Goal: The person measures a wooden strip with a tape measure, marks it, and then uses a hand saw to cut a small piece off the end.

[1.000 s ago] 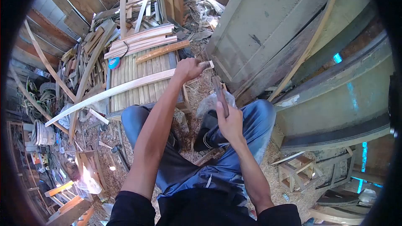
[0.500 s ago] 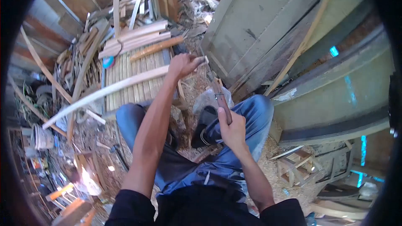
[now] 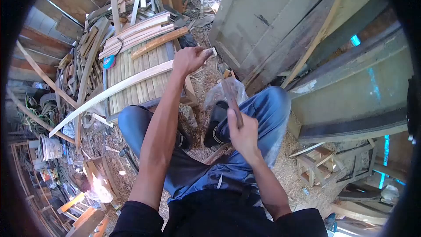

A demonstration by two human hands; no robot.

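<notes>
My left hand (image 3: pixel 189 61) grips a long, pale, slightly curved wood strip (image 3: pixel 127 82) close to its right end. The strip slants down to the left across a slatted wooden panel (image 3: pixel 147 91). My right hand (image 3: pixel 243 134) is closed round the lower end of a dark, narrow tool (image 3: pixel 230 94), which points up and away over my shoe. The tool's tip is apart from the strip. What kind of tool it is, I cannot make out.
On the panel lie pale boards (image 3: pixel 136 35), an orange-brown wood bar (image 3: pixel 158 43) and a blue tape measure (image 3: pixel 108 62). A large grey wooden panel (image 3: pixel 263 22) leans at the right. A small wooden frame (image 3: pixel 318 165) stands on the shavings-covered floor. Scrap wood is piled at the left.
The view has shifted slightly. Both hands keep their grips, with the strip and the tool in nearly the same places.
</notes>
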